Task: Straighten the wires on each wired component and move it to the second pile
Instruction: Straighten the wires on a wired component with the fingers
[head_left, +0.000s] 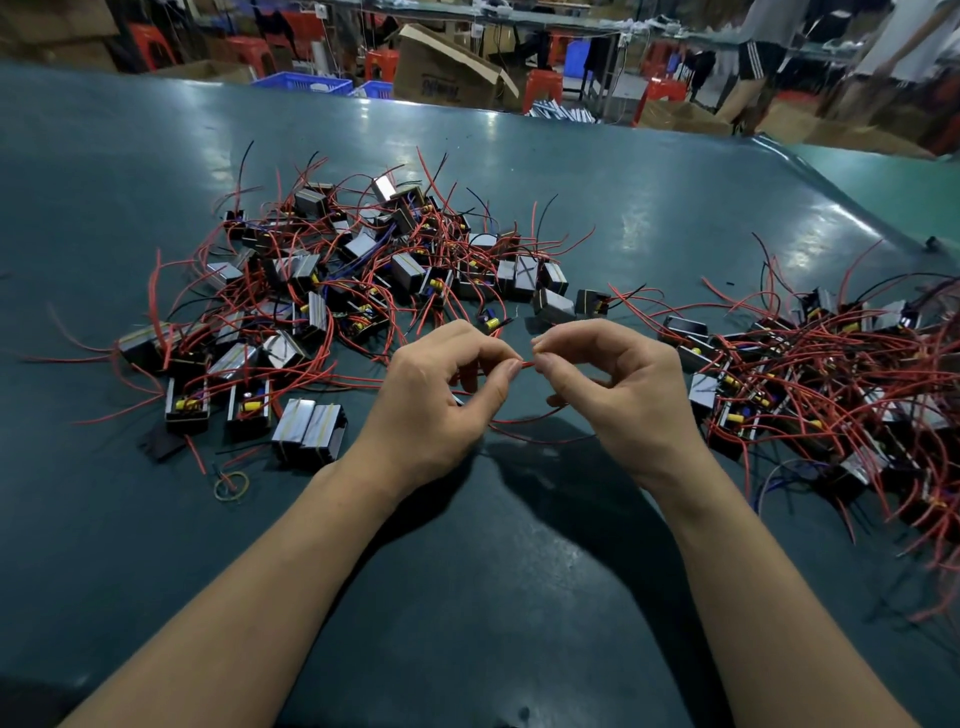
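My left hand (441, 395) and my right hand (618, 389) meet above the middle of the table, each pinching the same thin red wire (527, 365) between thumb and fingertips. More of this red wire loops down below the hands. The body of the component it belongs to is hidden by the hands. A big pile of small grey and black boxed components with red, black and blue wires (358, 280) lies behind and left of my hands. A second tangled pile of the same parts (821, 384) lies to the right.
The dark green table (493, 545) stretches toward me between my forearms. A loose rubber band (231, 487) lies near the left pile's front edge. Beyond the far table edge stand cardboard boxes (447, 67), blue crates, red stools and a person at the back right.
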